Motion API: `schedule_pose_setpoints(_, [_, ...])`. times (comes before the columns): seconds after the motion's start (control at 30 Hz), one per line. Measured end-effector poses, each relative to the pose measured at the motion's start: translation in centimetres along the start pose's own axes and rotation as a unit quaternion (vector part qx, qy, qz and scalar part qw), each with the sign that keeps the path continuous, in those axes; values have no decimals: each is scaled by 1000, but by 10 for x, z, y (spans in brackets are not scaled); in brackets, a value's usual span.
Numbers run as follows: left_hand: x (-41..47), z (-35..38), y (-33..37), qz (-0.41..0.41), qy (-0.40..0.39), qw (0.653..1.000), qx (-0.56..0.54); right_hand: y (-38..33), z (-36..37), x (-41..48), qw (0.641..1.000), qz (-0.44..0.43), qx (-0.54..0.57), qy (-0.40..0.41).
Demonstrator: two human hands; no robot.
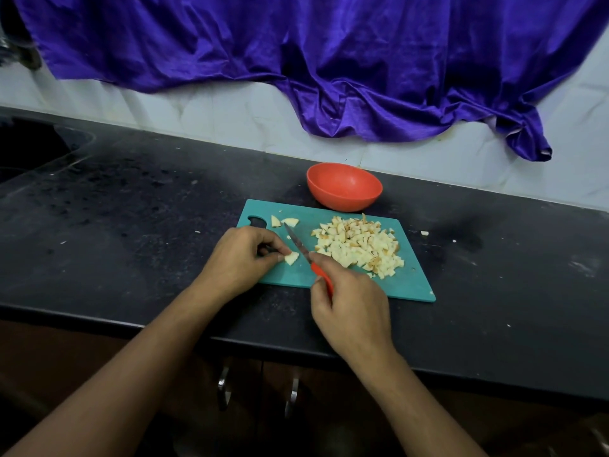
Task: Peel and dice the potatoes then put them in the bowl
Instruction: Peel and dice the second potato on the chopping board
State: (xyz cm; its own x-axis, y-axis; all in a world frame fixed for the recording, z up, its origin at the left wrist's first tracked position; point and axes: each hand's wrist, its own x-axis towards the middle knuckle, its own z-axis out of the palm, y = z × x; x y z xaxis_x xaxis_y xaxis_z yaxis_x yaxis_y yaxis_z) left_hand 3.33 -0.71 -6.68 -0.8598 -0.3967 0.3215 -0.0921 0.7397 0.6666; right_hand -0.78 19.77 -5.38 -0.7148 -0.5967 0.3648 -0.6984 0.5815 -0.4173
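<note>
On the black bench (131,225), the left hand (239,258) pinches a potato piece (292,258) between its fingers (278,249) on the teal cutting board (408,282), the right hand (352,308) wraps its fingers round a red-handled knife (298,244) just beside that piece, diced potato (357,247) is heaped to the right, and the red bowl (342,202) stands behind the board.

Black countertop (131,232) is lying open left and right of the teal cutting board (412,282). An orange bowl (342,197) is standing just behind it. A diced potato pile (359,247) is covering its right half; a red-handled knife (298,244) is slanting across its left.
</note>
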Motion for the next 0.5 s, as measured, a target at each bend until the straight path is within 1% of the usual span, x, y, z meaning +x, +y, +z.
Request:
schedule_pose_setpoints(0.23, [0,3,0,30,20,999,8,0,1,1,1000,1,13,9])
schedule_pose_setpoints(0.37, [-2,1,1,20,13,999,24,1,1,0,1000,0,11,4])
schedule_pose_setpoints(0.5, [3,4,3,-2,30,999,30,0,2,1,1000,-2,8,2])
